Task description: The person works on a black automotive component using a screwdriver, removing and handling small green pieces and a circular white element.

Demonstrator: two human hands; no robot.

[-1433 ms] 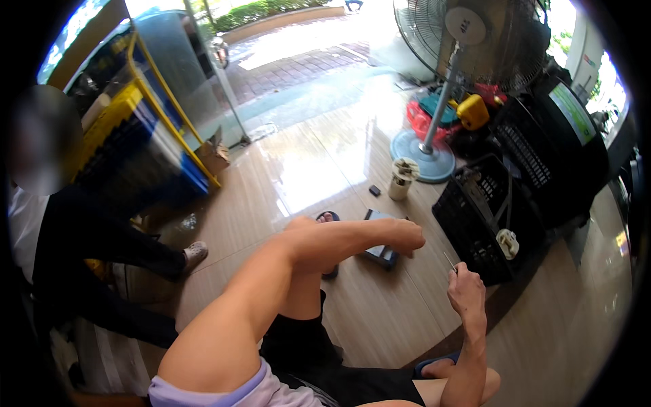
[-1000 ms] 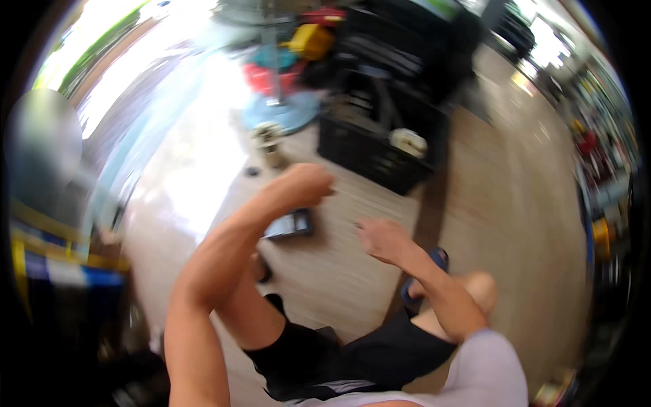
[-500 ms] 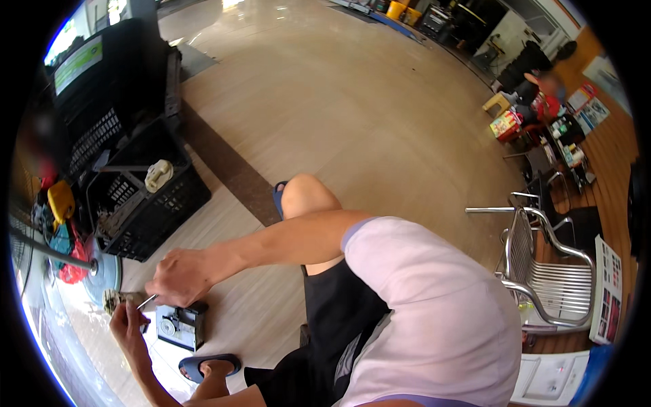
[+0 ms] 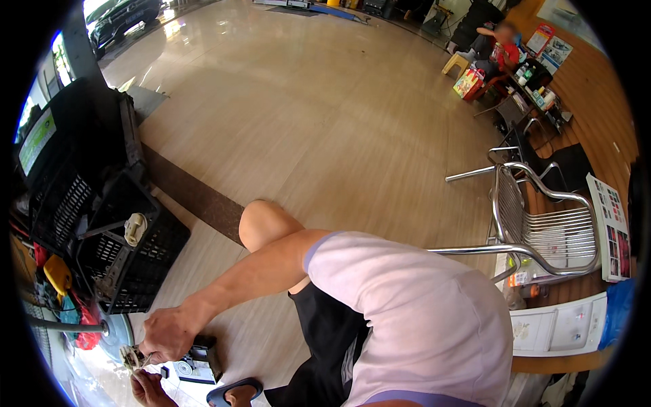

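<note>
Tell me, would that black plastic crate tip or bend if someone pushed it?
The black crate probably feels light, since its walls are open lattice. It already sits tilted against other crates, so a push might shift or tip it. The mesh walls may flex a little.

View: I see it swung from the fan and crate side to the open floor, with a metal chair (image 4: 542, 224) now at the right of the frame.
Hands: right hand (image 4: 169, 332) and left hand (image 4: 150, 388) now meet at the lower left on a small whitish part (image 4: 130, 355).
Black crate (image 4: 129, 251): now at the left.
</note>
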